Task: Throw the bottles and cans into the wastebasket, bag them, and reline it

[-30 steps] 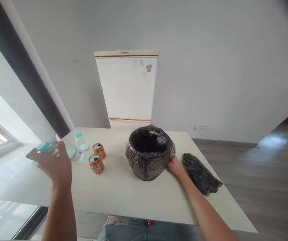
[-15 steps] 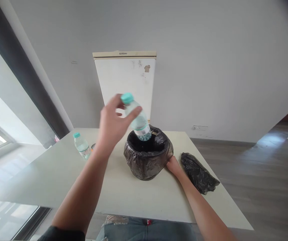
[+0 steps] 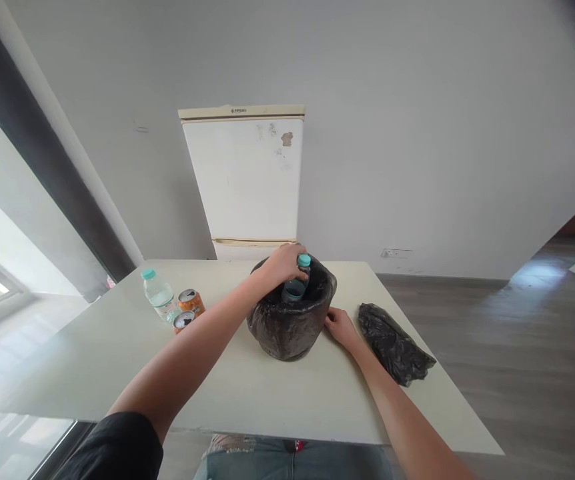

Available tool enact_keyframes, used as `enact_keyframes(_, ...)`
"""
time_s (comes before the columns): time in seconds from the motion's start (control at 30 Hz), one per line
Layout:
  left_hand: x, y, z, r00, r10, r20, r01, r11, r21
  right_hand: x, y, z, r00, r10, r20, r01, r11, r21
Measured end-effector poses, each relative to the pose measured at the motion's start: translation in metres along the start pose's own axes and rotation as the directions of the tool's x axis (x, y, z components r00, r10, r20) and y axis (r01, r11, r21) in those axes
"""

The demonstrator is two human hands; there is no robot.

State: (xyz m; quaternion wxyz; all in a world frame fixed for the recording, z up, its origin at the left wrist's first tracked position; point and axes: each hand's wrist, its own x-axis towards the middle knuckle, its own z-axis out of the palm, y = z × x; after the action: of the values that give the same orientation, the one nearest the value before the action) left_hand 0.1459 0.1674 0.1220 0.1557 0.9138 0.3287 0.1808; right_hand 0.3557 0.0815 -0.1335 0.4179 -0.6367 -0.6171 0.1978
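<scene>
My left hand (image 3: 282,261) is closed round a clear water bottle with a teal cap (image 3: 298,280), held upright inside the mouth of a small bin lined with a black bag (image 3: 290,327). The bin stands in the middle of a cream table (image 3: 247,393). My right hand (image 3: 338,327) rests against the bin's right side, fingers touching the black liner, holding nothing I can make out.
A second capped water bottle (image 3: 156,293) and two orange drink cans (image 3: 187,308) stand at the table's left. A crumpled black bag (image 3: 392,343) lies at the right. A white fridge (image 3: 245,180) stands behind the table, a window to the left.
My left hand carried the bottle from the left side of the table, up over the bin, and has lowered it into the bin's mouth. My right hand stayed at the bin's side.
</scene>
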Motion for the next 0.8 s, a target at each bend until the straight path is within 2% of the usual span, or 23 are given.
enact_keyframes(0.07, -0.001, -0.002, 0.004, 0.999, -0.019, 0.041, 0.017, 0.999, 0.048, 0.000, -0.001, 0.000, 1.000, -0.006, 0.005, 0.006, 1.000, 0.003)
enact_keyframes(0.23, -0.007, 0.000, 0.002, 0.976, -0.166, 0.140, 0.131, 0.964, 0.231, -0.001, -0.005, -0.002, 1.000, -0.001, 0.011, 0.001, 1.000, 0.005)
enact_keyframes(0.43, -0.007, 0.000, 0.003, 0.967, -0.184, 0.174, 0.127, 0.947, 0.297, -0.001, -0.006, -0.002, 1.000, -0.002, 0.012, 0.002, 1.000, 0.003)
enact_keyframes(0.57, -0.010, 0.003, -0.005, 0.969, -0.150, 0.197, 0.088, 0.953, 0.291, -0.001, -0.006, -0.002, 1.000, -0.005, 0.013, 0.005, 1.000, 0.000)
enact_keyframes(0.67, -0.012, 0.006, -0.016, 0.983, -0.118, 0.144, 0.073, 0.957, 0.282, -0.001, -0.006, -0.003, 1.000, -0.005, 0.016, 0.005, 1.000, 0.004)
enact_keyframes(0.73, -0.008, 0.007, -0.023, 0.997, -0.070, 0.040, 0.057, 0.961, 0.271, -0.002, -0.007, -0.003, 1.000, -0.004, 0.018, 0.004, 1.000, 0.008)
enact_keyframes(0.8, -0.001, 0.003, -0.027, 0.999, 0.024, -0.049, -0.009, 0.958, 0.286, -0.002, -0.008, -0.003, 1.000, -0.003, 0.019, 0.003, 1.000, 0.012)
